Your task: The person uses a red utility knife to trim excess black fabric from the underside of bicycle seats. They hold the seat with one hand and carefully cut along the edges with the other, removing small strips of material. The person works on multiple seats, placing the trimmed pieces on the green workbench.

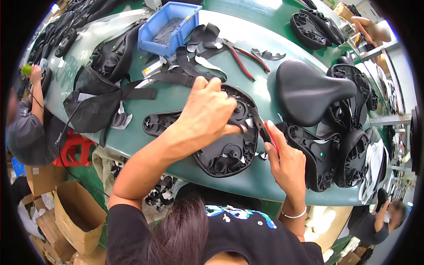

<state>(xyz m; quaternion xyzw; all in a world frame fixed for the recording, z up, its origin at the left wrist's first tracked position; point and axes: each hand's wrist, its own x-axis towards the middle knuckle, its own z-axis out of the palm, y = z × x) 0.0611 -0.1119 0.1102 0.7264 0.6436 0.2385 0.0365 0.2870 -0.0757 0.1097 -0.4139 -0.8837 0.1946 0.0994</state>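
An upturned bicycle saddle [221, 165] lies on the green table before me, its hollow underside showing gathered black cover material round the rim. My left hand [204, 112] is over its middle with the fingers curled in and the thumb low against the saddle; what they grip is hidden. My right hand [287, 163] is closed round red-handled pliers [273, 138], whose dark jaws are at the saddle's right rim. Beyond lies a second pair of red-handled pliers [240, 62], with black scraps [196, 42] beside it.
A blue bin [148, 45] of dark pieces stands at the back. To the right are a finished-looking black saddle [304, 90] and several upturned ones [320, 154]. A black mesh bag [95, 106] lies left. Cardboard boxes [79, 210] are on the floor; other people work at both sides.
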